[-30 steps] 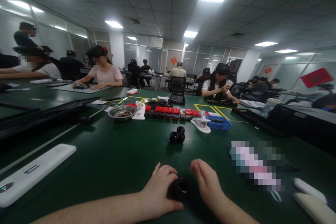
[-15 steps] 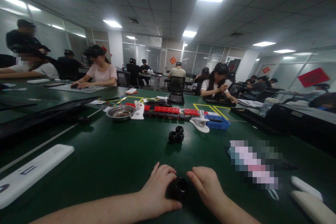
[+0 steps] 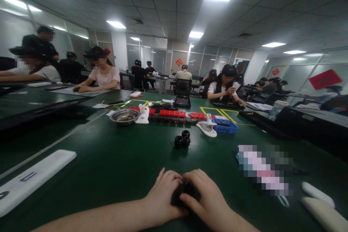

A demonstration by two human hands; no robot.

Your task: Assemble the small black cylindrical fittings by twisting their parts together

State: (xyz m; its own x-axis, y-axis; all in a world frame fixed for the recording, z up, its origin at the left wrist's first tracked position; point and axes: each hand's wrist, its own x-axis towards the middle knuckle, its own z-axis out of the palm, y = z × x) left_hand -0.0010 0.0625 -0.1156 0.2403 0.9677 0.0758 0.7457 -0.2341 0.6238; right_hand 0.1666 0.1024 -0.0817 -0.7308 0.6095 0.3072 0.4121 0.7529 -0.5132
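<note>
- Between the left hand point(image 3: 164, 195) and the right hand point(image 3: 208, 197), at the near side of the desk point(image 3: 122, 166), is a black cup point(image 3: 187, 187), mostly covered.
- With both hands crowding it, the cup could slip or tilt, I judge, if they press unevenly; the fingers might also get in each other's way.
- Left fingers curve partway round the cup's left side; right fingers curl over its right side, thumb across the front. Both leave a narrow gap, seemingly filled by the cup; contact underneath is hidden.
- Farther out, three black cups point(image 3: 182, 140) cluster tightly.
- Beyond them: a steel bowl point(image 3: 117, 121) and a blue tray point(image 3: 231, 130).
</note>
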